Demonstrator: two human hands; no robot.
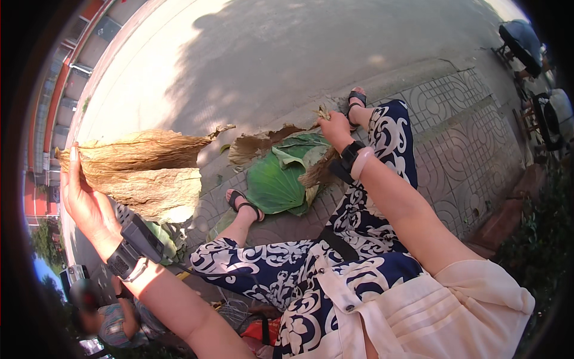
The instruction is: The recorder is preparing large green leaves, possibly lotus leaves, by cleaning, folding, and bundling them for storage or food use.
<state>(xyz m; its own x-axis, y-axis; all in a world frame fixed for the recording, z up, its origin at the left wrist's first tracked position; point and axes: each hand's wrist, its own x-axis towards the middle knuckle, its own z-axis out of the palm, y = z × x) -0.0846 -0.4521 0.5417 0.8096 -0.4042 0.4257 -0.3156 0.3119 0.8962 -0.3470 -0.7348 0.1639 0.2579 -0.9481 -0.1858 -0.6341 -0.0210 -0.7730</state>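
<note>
The grey road (pixel 287 48) stretches out ahead of me, and along it runs the paving (pixel 442 137), with squares and curves in its pattern. My navy-and-white trousers (pixel 251 257) spread over it, knees apart. From my left hand (pixel 89 209) a long, dry, tan leaf (pixel 143 173) stretches rightward, wrinkled and papery; my thumb and fingers pinch its left end, well above the paving. The cabbage (pixel 272 185) sits between my feet, near the roadside edge of the paving, its broad green leaves cupped round it. A shrivelled brown leaf (pixel 263 143) runs along its far side, up toward my right hand (pixel 336 130). That hand is closed on a dry, crumpled tip (pixel 323 112); I cannot tell whether it belongs to the same leaf. My black sandals (pixel 235 196) stand on either side of the cabbage, the right one closer to the roadside edge. A pale bracelet (pixel 362 163) circles my right wrist.
</note>
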